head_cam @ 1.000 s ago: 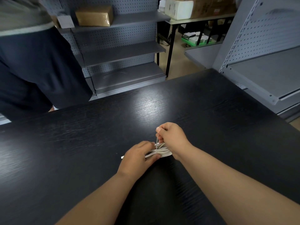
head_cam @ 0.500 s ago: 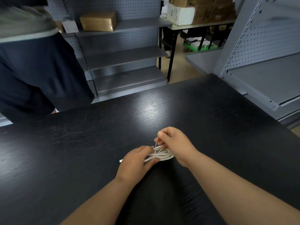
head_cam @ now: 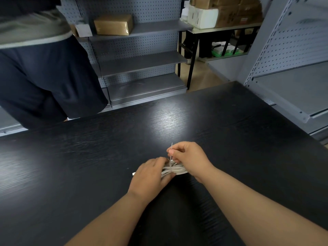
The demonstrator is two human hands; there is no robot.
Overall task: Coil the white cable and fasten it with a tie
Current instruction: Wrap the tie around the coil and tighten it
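Note:
The white cable (head_cam: pixel 175 169) lies coiled in a flat bundle on the black table (head_cam: pixel 88 166). My left hand (head_cam: pixel 150 176) is closed over the bundle's left half and hides it; a white plug end (head_cam: pixel 133 173) sticks out to the left of the hand. A thin pale tie (head_cam: pixel 171 153) wraps the bundle's middle and stands upright. My right hand (head_cam: pixel 188 157) pinches the tie's free end between thumb and fingers just above the cable.
A person in dark shorts (head_cam: pixel 44 77) stands at the table's far left edge. Grey pegboard shelving (head_cam: pixel 142 61) holds a brown parcel (head_cam: pixel 113 24) behind the table. More shelving (head_cam: pixel 292 82) stands at the right. A table with boxes (head_cam: pixel 225 13) is in the back.
My right hand has drawn the tie's end upward, so more of it shows above my fingers. The camera view has tilted up a little. The left hand keeps its hold.

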